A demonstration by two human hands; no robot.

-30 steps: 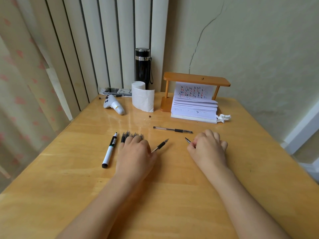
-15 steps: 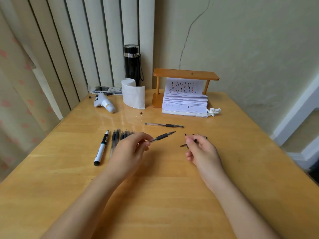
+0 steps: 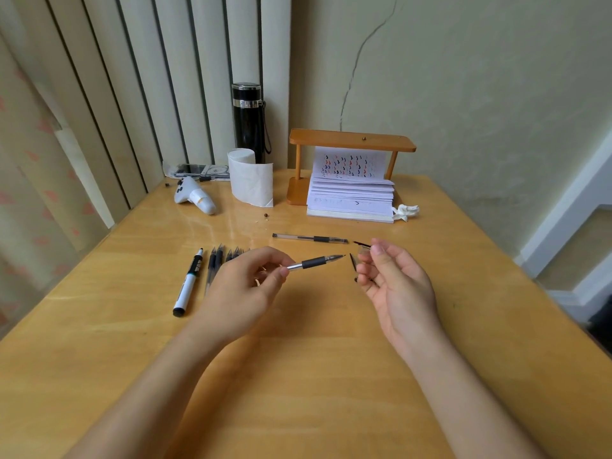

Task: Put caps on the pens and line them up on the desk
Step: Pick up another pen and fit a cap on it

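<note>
Measured from the white marker (image 3: 188, 286) lying near the left edge of the surface (image 3: 298, 376), a row of capped pens (image 3: 220, 260) lay just to its right, side by side and pointing away from the person; this part of the job looked done. Further right and slightly farther back, one more pen (image 3: 309, 239) lay crosswise, apart from the row, so it had yet to be lined up.

The left hand (image 3: 241, 293) held an uncapped pen (image 3: 316, 261) above the surface to the right of the marker, its grip closed around the barrel, tip aimed at the right hand (image 3: 394, 286). That hand's fingers were loosely curled, pinching a clear cap (image 3: 363, 252) at the fingertips, close to the pen tip but not on it. A few small dark caps (image 3: 359, 243) sat just by that hand; their count was hard to tell.

Compared with half a second before, both hands had lifted and turned: the right palm now faced up with the cap presented, and the pen tip sat nearer to it. A second before, both hands rested flat on the surface.
</note>
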